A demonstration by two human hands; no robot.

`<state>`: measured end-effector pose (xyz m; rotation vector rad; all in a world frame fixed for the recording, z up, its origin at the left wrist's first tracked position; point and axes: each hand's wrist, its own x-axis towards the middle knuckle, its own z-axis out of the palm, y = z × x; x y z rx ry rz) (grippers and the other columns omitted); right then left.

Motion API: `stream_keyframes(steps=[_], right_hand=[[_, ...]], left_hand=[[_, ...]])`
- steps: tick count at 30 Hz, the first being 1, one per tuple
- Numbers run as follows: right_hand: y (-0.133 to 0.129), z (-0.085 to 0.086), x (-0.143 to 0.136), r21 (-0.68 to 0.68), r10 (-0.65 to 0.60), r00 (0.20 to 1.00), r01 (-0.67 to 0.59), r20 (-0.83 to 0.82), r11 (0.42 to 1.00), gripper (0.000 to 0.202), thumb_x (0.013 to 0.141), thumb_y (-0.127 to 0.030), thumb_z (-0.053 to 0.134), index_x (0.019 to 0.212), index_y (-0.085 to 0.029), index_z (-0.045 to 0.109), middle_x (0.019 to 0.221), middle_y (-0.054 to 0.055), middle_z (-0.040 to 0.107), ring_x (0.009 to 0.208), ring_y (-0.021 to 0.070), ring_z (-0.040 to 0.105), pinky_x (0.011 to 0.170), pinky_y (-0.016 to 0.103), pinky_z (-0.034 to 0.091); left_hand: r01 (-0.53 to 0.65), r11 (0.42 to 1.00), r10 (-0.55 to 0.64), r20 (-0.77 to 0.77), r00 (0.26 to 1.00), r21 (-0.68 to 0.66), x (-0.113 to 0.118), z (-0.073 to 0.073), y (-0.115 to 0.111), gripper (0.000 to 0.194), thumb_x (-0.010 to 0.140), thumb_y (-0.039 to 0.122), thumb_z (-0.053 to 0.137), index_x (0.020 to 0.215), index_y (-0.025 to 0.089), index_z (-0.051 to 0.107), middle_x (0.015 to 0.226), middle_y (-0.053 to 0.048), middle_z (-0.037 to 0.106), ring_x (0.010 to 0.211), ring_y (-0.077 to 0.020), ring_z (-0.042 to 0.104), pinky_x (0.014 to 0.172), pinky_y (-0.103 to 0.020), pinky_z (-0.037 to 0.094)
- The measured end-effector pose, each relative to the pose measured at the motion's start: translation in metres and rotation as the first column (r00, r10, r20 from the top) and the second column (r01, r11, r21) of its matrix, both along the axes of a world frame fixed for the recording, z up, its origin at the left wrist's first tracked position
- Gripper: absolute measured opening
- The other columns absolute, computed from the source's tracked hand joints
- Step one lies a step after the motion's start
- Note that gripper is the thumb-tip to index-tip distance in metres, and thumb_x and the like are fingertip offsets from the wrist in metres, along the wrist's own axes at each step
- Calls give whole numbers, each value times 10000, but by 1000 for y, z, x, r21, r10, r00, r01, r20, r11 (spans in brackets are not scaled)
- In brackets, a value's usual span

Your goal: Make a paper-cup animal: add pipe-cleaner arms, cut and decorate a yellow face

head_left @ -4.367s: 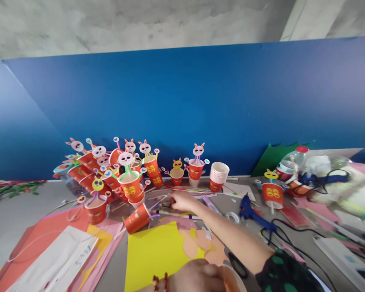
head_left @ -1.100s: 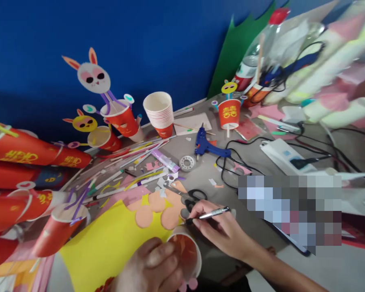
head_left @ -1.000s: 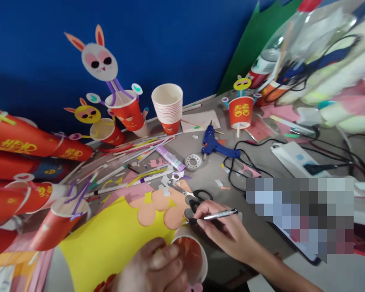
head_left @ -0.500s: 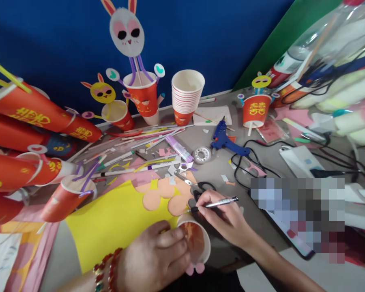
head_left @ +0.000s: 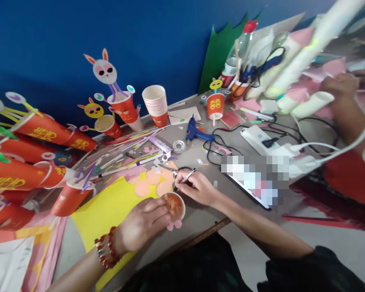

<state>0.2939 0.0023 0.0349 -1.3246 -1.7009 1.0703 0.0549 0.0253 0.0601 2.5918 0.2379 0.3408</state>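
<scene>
Left hand clamps red paper cup; right hand, at its 1 o'clock, pinches silver pen; best steady rim, trace slowly.

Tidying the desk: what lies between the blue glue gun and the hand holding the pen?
In the head view, a white tape roll and black scissors lie between the blue glue gun and the right hand.

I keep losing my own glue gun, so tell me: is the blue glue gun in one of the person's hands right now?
No: the blue glue gun lies on the table, while the right hand holds a pen and the left hand holds a cup.
</scene>
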Motion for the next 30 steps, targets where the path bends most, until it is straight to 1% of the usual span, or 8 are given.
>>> stream_keyframes(steps=[4,8,10,13,17,21,26,30], right_hand=[[-3,-1,0,26,-4,999,3,39,1000,103,860,-114,567,812,-196,606,774,7,669,679,149,590,640,238,410],[-4,-1,0,34,14,998,-16,54,999,97,866,-123,581,805,-192,611,763,8,676,683,151,600,656,239,408],[-3,0,-1,38,21,998,-23,60,999,106,868,-127,584,787,-190,608,741,3,666,666,146,595,643,235,400],[-2,0,-1,45,22,997,-25,71,999,116,867,-126,587,771,-188,605,729,0,657,659,143,588,634,232,392],[-6,0,1,52,6,997,-10,79,999,107,873,-131,584,789,-191,612,738,1,662,663,144,588,631,228,392],[-16,0,4,60,-14,996,9,83,998,97,875,-133,580,814,-200,615,736,-4,663,648,145,589,623,228,396],[-33,0,5,83,-53,995,47,80,995,78,903,-157,545,886,-213,596,802,14,686,714,170,629,658,241,417],[-47,0,3,117,-87,993,77,82,990,83,923,-200,509,863,-221,562,836,41,680,756,198,626,690,270,426]], left_hand=[[11,999,-12,41,999,44,1,1,0,279,1024,171,370,988,179,647,1009,-63,712,1036,-191,607,942,-339,499],[5,993,-8,27,1000,118,0,-1,-3,275,1006,159,384,1026,180,658,1032,-82,711,1054,-214,608,903,-358,524],[-3,992,0,23,1000,126,-1,-2,-4,274,1005,156,384,1028,180,656,1037,-80,711,1052,-214,606,887,-353,527],[-7,992,3,31,1000,130,-1,-2,-4,283,1006,150,372,1031,178,652,1041,-84,711,1052,-207,605,916,-357,522],[-8,991,5,26,1000,134,0,0,-4,296,1007,153,358,1019,186,653,1035,-82,709,1047,-197,610,906,-336,526],[-19,989,17,17,1000,149,-2,-2,-4,285,992,132,375,997,186,655,1031,-83,707,1070,-203,604,904,-331,526],[-24,979,20,22,1000,204,-4,-7,-5,242,995,150,421,1090,177,642,1077,-82,708,1107,-210,598,962,-356,513],[-24,974,20,20,1000,226,-5,-8,-6,237,988,133,433,1122,164,626,1073,-87,704,1112,-214,594,964,-356,510]])
